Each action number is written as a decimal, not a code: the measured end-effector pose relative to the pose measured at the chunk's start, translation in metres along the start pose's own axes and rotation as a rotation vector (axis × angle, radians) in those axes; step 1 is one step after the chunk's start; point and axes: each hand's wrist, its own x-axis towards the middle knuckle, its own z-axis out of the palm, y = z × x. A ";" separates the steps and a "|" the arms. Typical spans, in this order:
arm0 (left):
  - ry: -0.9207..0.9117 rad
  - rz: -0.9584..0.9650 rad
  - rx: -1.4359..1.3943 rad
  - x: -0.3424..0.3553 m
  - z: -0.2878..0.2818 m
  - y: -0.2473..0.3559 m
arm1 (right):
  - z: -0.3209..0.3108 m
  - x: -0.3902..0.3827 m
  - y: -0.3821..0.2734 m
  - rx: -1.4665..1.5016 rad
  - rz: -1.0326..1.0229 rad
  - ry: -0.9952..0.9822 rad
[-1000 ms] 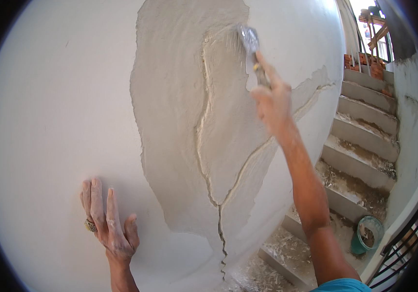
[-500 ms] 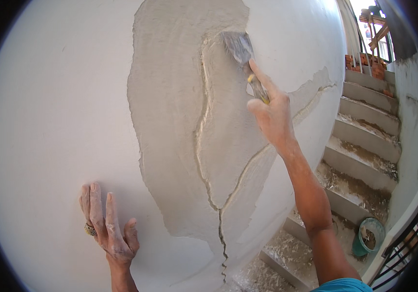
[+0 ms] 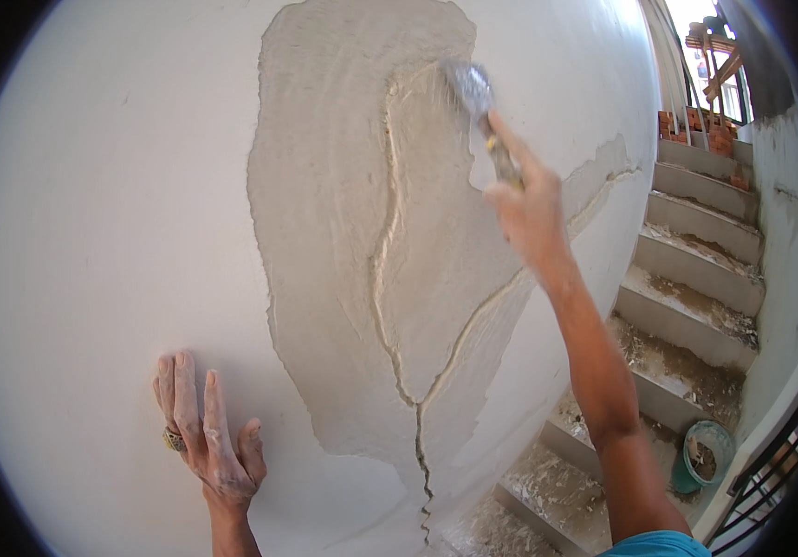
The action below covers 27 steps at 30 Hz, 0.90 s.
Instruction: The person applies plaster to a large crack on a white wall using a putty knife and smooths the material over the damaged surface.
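My right hand (image 3: 531, 218) is closed around the handle of a putty knife (image 3: 469, 88), its index finger stretched along the tool. The broad metal blade lies at the upper right edge of a bare grey patch (image 3: 324, 186) on the white wall (image 3: 120, 213) and is blurred by motion. A branching crack (image 3: 378, 269) runs down through the patch, forking in a Y shape. Low on the left, my left hand (image 3: 208, 436) rests flat against the white wall with fingers stretched out. It wears a ring and is coated in pale dust.
Concrete stairs (image 3: 696, 297) strewn with chips and dust climb along the right. A green bucket (image 3: 703, 455) with debris inside stands on a lower step, next to a dark metal railing (image 3: 770, 473). Bricks (image 3: 719, 139) are stacked at the top.
The putty knife and my right hand have shifted slightly to the right, and the blade is turned more edge-on. My left hand stays in place on the wall.
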 end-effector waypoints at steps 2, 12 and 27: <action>-0.008 -0.001 0.004 0.001 -0.001 0.001 | 0.002 -0.022 -0.001 0.006 -0.011 -0.020; -0.003 0.010 -0.015 0.002 -0.004 0.000 | 0.007 -0.009 -0.013 0.103 0.116 -0.027; -0.003 0.014 -0.042 0.000 -0.002 -0.002 | 0.011 -0.010 -0.011 0.087 0.117 -0.009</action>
